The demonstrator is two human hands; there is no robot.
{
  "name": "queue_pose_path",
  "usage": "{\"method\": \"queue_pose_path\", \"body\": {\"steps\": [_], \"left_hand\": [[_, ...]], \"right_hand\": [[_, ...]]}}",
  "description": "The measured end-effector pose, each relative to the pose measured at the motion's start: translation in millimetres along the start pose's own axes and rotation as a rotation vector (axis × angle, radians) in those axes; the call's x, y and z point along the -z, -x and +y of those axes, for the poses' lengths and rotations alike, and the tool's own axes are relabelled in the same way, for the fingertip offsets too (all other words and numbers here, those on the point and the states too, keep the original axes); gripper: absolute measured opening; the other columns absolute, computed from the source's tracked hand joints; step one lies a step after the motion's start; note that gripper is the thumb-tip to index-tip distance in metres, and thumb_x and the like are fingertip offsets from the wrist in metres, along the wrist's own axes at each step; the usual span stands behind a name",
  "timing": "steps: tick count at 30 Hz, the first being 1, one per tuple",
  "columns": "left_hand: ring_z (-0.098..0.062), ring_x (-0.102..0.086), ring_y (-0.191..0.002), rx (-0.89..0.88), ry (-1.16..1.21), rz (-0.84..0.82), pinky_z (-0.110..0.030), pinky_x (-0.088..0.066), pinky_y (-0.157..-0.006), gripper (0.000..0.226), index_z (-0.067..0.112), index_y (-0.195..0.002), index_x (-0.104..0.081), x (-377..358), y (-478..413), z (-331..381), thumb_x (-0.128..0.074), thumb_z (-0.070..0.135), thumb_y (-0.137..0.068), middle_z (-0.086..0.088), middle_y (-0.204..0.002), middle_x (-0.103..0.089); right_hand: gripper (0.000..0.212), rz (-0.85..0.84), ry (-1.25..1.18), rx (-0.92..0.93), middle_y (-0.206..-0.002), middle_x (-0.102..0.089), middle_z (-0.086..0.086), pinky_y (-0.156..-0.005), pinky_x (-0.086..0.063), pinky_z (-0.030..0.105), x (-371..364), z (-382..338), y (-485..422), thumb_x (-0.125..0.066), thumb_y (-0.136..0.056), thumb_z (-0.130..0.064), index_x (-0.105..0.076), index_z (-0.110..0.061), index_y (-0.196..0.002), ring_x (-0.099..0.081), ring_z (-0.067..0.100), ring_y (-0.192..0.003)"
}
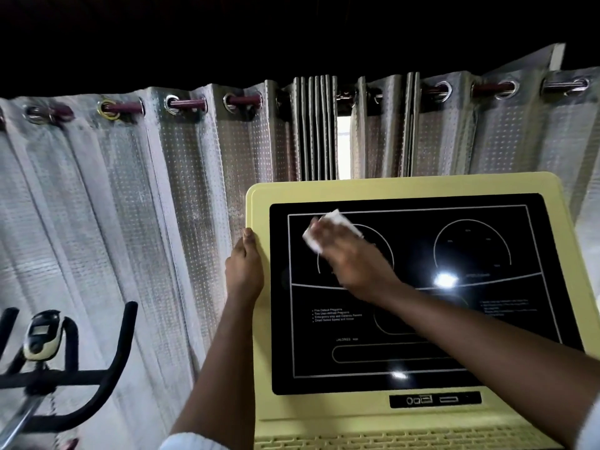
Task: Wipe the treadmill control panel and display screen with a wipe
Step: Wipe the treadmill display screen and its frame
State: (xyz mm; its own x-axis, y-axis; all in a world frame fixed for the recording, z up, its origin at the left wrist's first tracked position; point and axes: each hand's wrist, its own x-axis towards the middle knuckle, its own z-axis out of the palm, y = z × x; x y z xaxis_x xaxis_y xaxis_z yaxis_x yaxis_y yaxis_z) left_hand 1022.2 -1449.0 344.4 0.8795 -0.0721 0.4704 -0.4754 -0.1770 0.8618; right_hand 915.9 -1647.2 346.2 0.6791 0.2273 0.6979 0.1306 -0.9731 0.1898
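The treadmill console has a pale yellow frame (259, 368) around a black glossy display screen (422, 319) marked with white outlines and two dial arcs. My right hand (349, 258) lies flat on the upper left of the screen, over the left dial, pressing a white wipe (328, 222) whose edges stick out past my fingers. My left hand (243, 267) grips the console's left edge, thumb on the front of the yellow frame. A small black port strip (435, 399) sits under the screen.
Grey-white eyelet curtains (146, 206) hang right behind the console, with a bright gap at the middle. An exercise bike's black handlebars and small monitor (42, 336) stand at the lower left. Light glare spots show on the screen.
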Motion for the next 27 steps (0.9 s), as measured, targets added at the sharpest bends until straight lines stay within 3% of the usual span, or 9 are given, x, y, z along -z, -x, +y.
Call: {"method": "queue_pose_path", "body": {"steps": [3, 5, 7, 9, 11, 15, 18, 23, 27], "left_hand": [[-0.032, -0.047, -0.135, 0.021, 0.089, -0.042, -0.034, -0.034, -0.108, 0.066, 0.009, -0.140, -0.053, 2, 10, -14, -0.024, 0.056, -0.103, -0.015, -0.143, -0.054], [-0.029, -0.050, -0.130, 0.027, 0.113, -0.038, -0.028, -0.032, -0.101, 0.064, 0.007, -0.137, -0.055, 2, 14, -18, -0.025, 0.053, -0.104, -0.016, -0.139, -0.056], [-0.027, -0.055, -0.118, 0.025, 0.096, -0.018, -0.029, -0.035, -0.094, 0.062, 0.006, -0.130, -0.060, 1, 14, -18, -0.025, 0.051, -0.105, -0.017, -0.130, -0.061], [-0.032, -0.060, -0.110, 0.009, 0.079, -0.005, -0.033, -0.040, -0.088, 0.063, 0.007, -0.119, -0.064, 2, 14, -17, -0.023, 0.052, -0.105, -0.017, -0.119, -0.066], [-0.035, -0.061, -0.103, 0.005, 0.064, -0.004, -0.038, -0.044, -0.085, 0.065, 0.006, -0.112, -0.064, 2, 14, -18, -0.022, 0.054, -0.104, -0.018, -0.110, -0.067], [-0.034, -0.061, -0.097, 0.016, 0.072, -0.015, -0.038, -0.044, -0.082, 0.062, 0.007, -0.102, -0.064, 3, 13, -19, -0.022, 0.053, -0.104, -0.016, -0.102, -0.067], [-0.036, -0.062, -0.098, 0.042, 0.079, -0.025, -0.036, -0.043, -0.080, 0.064, 0.005, -0.103, -0.065, 3, 13, -22, -0.023, 0.053, -0.105, -0.016, -0.097, -0.067], [-0.031, -0.047, -0.134, 0.084, 0.092, -0.058, -0.030, -0.033, -0.104, 0.060, 0.007, -0.142, -0.052, 6, 16, -23, -0.024, 0.048, -0.106, -0.018, -0.143, -0.053], [-0.024, -0.035, -0.144, 0.113, 0.118, -0.085, -0.021, -0.021, -0.107, 0.056, 0.009, -0.149, -0.041, 9, 31, -33, -0.025, 0.043, -0.107, -0.013, -0.154, -0.040]], "right_hand": [[0.053, 0.216, -0.042, -0.381, -0.161, -0.029, 0.007, -0.125, -0.019, 0.037, 5, -3, -18, -0.041, -0.101, -0.011, -0.032, -0.012, -0.153, -0.021, 0.020, -0.152], [0.055, 0.195, -0.039, -0.305, -0.161, -0.028, 0.009, -0.125, -0.014, 0.035, -13, -27, -7, -0.042, -0.099, -0.011, -0.032, -0.009, -0.153, -0.021, 0.022, -0.152], [0.057, 0.058, 0.000, -0.037, -0.161, -0.028, 0.008, -0.125, -0.012, 0.035, -26, -43, 10, -0.041, -0.097, -0.011, -0.032, -0.010, -0.153, -0.020, 0.021, -0.152], [0.056, -0.011, 0.029, 0.114, -0.161, -0.030, 0.007, -0.125, -0.015, 0.035, -20, -32, 4, -0.041, -0.098, -0.012, -0.032, -0.011, -0.153, -0.022, 0.021, -0.151], [0.053, 0.028, 0.022, 0.046, -0.159, -0.035, 0.009, -0.123, -0.022, 0.039, -11, -23, -21, -0.043, -0.099, -0.011, -0.036, -0.010, -0.152, -0.027, 0.022, -0.150], [0.053, 0.198, -0.023, -0.325, -0.161, -0.029, 0.007, -0.123, -0.022, 0.041, -15, -43, -57, -0.040, -0.101, -0.016, -0.032, -0.013, -0.154, -0.020, 0.020, -0.152], [0.056, 0.179, -0.040, -0.252, -0.163, -0.025, 0.008, -0.124, -0.018, 0.040, -41, -83, -18, -0.044, -0.100, -0.012, -0.029, -0.012, -0.155, -0.016, 0.021, -0.153], [0.053, 0.066, -0.059, -0.100, -0.163, -0.025, 0.005, -0.125, -0.016, 0.038, -41, -90, 5, -0.039, -0.103, -0.016, -0.029, -0.014, -0.155, -0.014, 0.018, -0.153], [0.051, 0.123, -0.061, -0.223, -0.162, -0.026, 0.005, -0.124, -0.019, 0.039, -27, -72, -63, -0.036, -0.104, -0.019, -0.030, -0.015, -0.155, -0.018, 0.018, -0.153]]}}
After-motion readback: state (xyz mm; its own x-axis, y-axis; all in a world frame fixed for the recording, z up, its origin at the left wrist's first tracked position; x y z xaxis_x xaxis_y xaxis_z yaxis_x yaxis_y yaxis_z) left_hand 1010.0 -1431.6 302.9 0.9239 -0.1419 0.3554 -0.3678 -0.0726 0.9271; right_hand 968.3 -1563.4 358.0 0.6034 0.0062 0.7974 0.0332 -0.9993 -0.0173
